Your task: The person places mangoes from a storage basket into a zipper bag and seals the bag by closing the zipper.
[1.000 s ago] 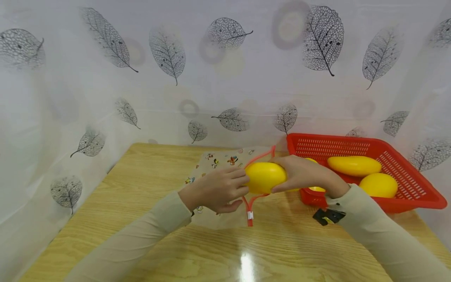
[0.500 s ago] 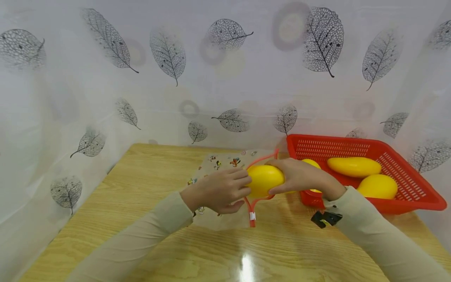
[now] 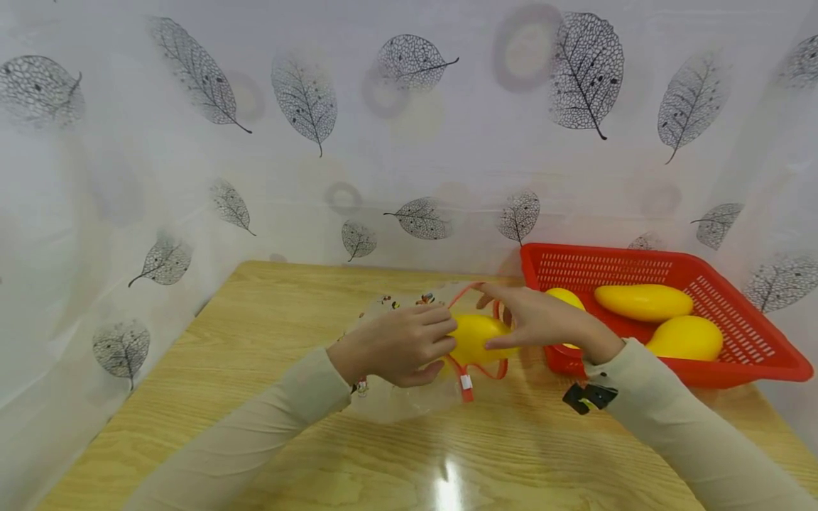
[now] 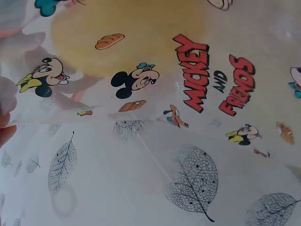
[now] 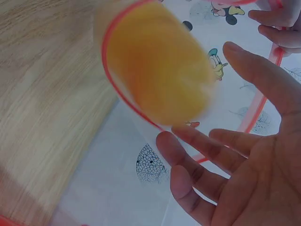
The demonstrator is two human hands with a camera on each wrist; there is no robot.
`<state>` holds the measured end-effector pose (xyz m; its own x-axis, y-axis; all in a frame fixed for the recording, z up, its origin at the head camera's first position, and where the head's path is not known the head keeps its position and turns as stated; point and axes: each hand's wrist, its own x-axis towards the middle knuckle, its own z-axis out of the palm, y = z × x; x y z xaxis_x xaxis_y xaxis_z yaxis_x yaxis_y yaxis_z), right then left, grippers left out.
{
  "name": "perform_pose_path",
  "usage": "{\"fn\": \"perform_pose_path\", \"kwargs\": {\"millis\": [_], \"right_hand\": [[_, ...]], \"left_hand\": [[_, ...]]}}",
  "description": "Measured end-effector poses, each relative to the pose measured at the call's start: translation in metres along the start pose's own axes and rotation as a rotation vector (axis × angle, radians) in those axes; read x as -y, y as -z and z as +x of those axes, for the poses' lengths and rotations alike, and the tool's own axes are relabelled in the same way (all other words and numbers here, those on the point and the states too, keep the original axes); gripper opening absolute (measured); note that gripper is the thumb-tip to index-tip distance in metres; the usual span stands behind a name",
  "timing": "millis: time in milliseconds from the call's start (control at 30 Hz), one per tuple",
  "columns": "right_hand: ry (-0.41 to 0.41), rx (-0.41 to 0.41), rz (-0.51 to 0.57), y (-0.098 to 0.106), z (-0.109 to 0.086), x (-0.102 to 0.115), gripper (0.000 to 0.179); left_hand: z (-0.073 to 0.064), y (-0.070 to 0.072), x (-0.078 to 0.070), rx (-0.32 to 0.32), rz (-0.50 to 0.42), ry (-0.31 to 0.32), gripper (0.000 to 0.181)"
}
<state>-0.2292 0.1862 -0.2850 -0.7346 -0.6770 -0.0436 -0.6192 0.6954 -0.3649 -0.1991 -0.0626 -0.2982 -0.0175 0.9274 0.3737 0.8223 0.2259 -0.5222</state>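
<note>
Left hand [image 3: 399, 344] pinches clear red-rimmed bag [image 4: 150, 84] | right hand [image 3: 543, 316] spread at the bag's mouth | yellow fruit [image 3: 476, 337] inside that mouth, between hands | red basket [image 3: 735, 369] at right holds similar pieces [image 3: 686, 337]

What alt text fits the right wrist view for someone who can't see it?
A blurred yellow fruit sits in the red-edged mouth of a clear, cartoon-printed bag. The right hand fills the lower right, its fingers loosely bent. The left hand holds the bag at upper right; a wooden table shows at left.
</note>
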Motion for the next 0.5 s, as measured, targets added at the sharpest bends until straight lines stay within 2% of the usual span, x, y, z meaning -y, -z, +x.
{"fn": "perform_pose_path", "kwargs": {"millis": [167, 500], "right_hand": [[-0.016, 0.002, 0.035, -0.0018, 0.0012, 0.0007, 0.088], [-0.009, -0.027, 0.009, 0.0007, 0.0025, -0.0009, 0.086]], "left_hand": [[-0.0014, -0.0016, 0.0002, -0.001, 0.011, 0.003, 0.014], [-0.0036, -0.0026, 0.0019, -0.047, -0.018, -0.001, 0.013]]}}
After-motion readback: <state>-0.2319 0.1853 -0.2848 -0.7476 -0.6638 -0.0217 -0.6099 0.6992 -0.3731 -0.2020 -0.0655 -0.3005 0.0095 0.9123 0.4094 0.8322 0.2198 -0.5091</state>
